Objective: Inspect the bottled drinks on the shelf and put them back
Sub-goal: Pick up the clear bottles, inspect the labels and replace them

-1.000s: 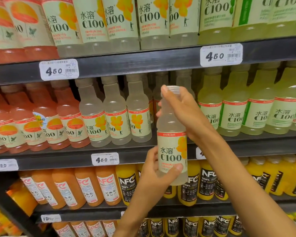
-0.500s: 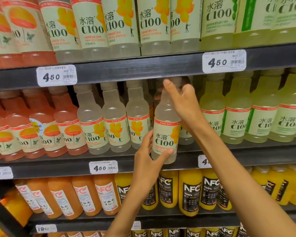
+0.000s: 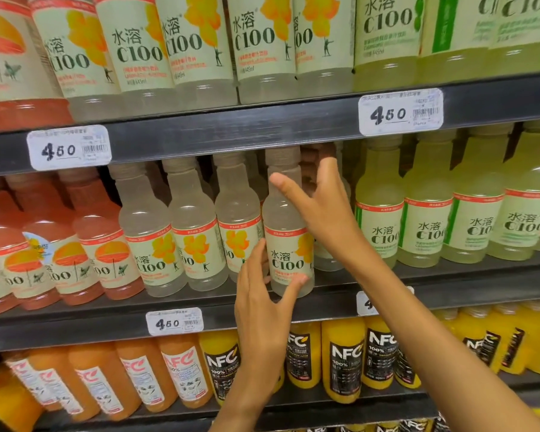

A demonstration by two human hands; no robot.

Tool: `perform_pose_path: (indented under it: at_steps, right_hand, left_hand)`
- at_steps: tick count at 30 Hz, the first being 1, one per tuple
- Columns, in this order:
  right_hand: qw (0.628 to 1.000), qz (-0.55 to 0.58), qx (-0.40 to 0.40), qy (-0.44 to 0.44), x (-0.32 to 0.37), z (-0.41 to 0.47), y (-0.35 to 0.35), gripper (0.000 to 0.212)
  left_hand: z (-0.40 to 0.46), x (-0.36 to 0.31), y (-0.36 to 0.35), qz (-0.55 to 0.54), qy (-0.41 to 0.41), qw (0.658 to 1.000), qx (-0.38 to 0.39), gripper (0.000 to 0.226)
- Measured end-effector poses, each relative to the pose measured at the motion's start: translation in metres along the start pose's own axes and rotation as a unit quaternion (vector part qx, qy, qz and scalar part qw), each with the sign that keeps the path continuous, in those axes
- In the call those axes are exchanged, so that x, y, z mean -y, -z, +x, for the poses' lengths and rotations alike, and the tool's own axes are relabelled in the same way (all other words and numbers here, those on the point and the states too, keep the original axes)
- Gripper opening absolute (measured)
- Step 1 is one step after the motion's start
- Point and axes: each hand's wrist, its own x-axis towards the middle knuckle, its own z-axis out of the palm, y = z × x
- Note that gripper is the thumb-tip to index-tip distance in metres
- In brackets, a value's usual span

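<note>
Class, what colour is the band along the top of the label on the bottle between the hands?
Red, on the bottle; head view.

Both forearms reach up and forward from the lower edge. The left hand [image 3: 262,300] is spread, thumb tip pressing forward and fingers extended beyond. The right hand [image 3: 321,207], higher, has its fingers loosely extended, thumb pointing left, wrist bent.
</note>
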Motion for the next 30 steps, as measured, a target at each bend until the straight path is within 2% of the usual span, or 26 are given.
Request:
perform_pose_path:
  at_steps: [5,9,13,20,25,27,30]
  right_hand:
    - [0.993,-0.091,-0.061,0.048,-0.009,-0.011,0.004,0.034]
    - [0.988,-0.103,-0.077,0.083,-0.009,-0.018,0.004,0.038]
    - [0.988,-0.104,-0.066,0.09,-0.009,-0.019,0.005,0.037]
    - [0.985,-0.142,-0.054,0.076,-0.013,-0.014,0.002,0.029]
    - [0.982,-0.162,-0.05,0.08,-0.012,-0.014,0.004,0.025]
    - [0.984,-0.144,-0.074,0.08,-0.013,-0.015,0.009,0.023]
    - [0.977,-0.115,-0.167,0.068,-0.013,-0.015,0.017,0.013]
  left_hand:
    - [0.0,-0.003,-0.012,0.042,-0.003,0.998,-0.053,0.066]
    - [-0.004,-0.003,-0.018,0.091,-0.042,0.992,-0.079,0.066]
    - [0.0,-0.007,-0.02,0.091,-0.009,0.994,-0.061,0.068]
    - [0.008,-0.016,-0.022,0.187,0.003,0.982,-0.017,0.07]
    - [0.009,-0.021,-0.021,0.183,-0.032,0.982,-0.031,0.076]
    - [0.012,-0.021,-0.021,0.194,-0.042,0.979,-0.037,0.075]
    - [0.011,-0.02,-0.021,0.198,-0.044,0.979,-0.032,0.076]
